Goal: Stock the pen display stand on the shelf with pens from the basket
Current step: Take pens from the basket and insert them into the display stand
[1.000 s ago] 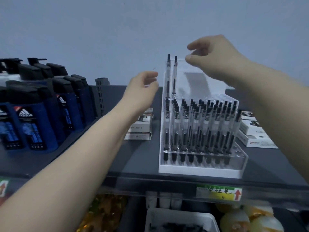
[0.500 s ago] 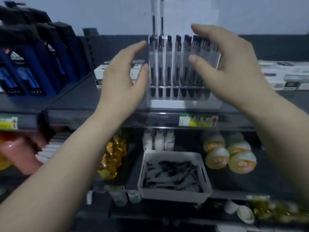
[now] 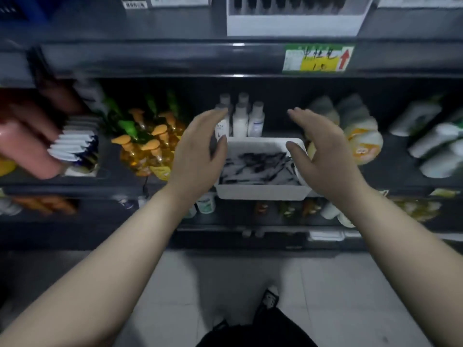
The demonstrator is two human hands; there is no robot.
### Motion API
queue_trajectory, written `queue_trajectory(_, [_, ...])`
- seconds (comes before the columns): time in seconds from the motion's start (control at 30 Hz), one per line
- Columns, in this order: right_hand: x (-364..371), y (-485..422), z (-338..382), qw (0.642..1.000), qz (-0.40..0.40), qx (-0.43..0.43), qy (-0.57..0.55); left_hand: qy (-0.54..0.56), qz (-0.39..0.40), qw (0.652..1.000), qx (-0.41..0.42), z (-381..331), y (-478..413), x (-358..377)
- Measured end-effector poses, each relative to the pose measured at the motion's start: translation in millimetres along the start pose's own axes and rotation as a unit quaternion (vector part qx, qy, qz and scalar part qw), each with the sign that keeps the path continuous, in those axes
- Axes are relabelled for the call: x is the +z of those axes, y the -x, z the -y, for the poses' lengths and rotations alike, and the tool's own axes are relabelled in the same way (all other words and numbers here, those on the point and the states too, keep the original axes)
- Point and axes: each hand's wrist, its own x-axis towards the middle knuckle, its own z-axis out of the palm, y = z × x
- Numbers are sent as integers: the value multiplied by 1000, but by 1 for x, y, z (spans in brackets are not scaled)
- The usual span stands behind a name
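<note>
Store shelving, as I watch remotely through the head camera. Far left of the fingers, blurred pink bottles [image 3: 30, 146] and a row of white-and-blue tubes [image 3: 75, 144] sit on the middle shelf [image 3: 100, 190]. Orange-capped yellow bottles [image 3: 145, 146] stand just left of the left hand [image 3: 198, 156]. That hand is released, its fingers [image 3: 213, 118] straight and holding nothing. Its thumb overlaps the left rim of the white basket [image 3: 260, 192]; I cannot tell whether it touches. Small white bottles [image 3: 240, 118] stand just behind the fingers, between the two hands.

The basket sits between and below the fingertips at the shelf's front edge, with a loose heap of black-and-clear pens [image 3: 258, 166] inside, none of them grasped. Well below the hands, a dark shoe [image 3: 270, 296] stands on the pale tiled floor [image 3: 175, 284].

Well above the fingers, on the upper shelf [image 3: 162, 58], only the white base of the pen display stand [image 3: 293, 21] shows, cropped by the frame's top edge.

The right hand [image 3: 323, 156] is likewise released, fingers [image 3: 305, 118] extended and palm turned toward the basket, thumb over the right rim; contact is unclear to me. A green-and-yellow price label [image 3: 318, 57] with a red arrow is on the upper shelf's front edge above this hand. Round yellow-and-white packs [image 3: 360, 144] lie just right of it, and blurred white-and-green packs [image 3: 436, 146] lie farther right.
</note>
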Motion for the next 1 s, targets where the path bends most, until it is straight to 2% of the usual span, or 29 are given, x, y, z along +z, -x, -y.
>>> queue_trajectory(0.27, [44, 14, -69, 991, 113, 75, 20, -16, 126, 987, -100, 36, 17, 70])
queue_trajectory(0.5, [75, -9, -132, 968, 238, 80, 7, -56, 194, 964, -172, 49, -5, 129])
queue_trajectory(0.73, [123, -40, -171, 925, 373, 47, 58, -88, 169, 957, -221, 46, -7, 162])
queue_trajectory(0.9, [160, -51, -184, 898, 421, 17, 127, -91, 109, 965, -222, 47, 0, 170])
queue_trajectory(1.0, [173, -57, -188, 899, 400, -35, 173, -98, 99, 961, -237, 48, 1, 172])
